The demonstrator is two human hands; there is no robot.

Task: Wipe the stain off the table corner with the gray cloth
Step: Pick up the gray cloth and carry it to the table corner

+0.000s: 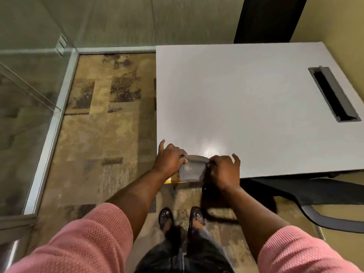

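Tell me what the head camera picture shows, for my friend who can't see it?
Two hands, the left hand and the right hand, hold a gray cloth between them at the near corner of a white table. The person wears pink sleeves and stands on patterned carpet.

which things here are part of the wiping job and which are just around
Part of the job:
- cloth, gray, held between both hands at the near table corner
- table, white top
- left hand
- right hand
The stain itself cannot be made out.

Just around:
- cable slot in the tabletop
- chair tucked under the table
- glass wall
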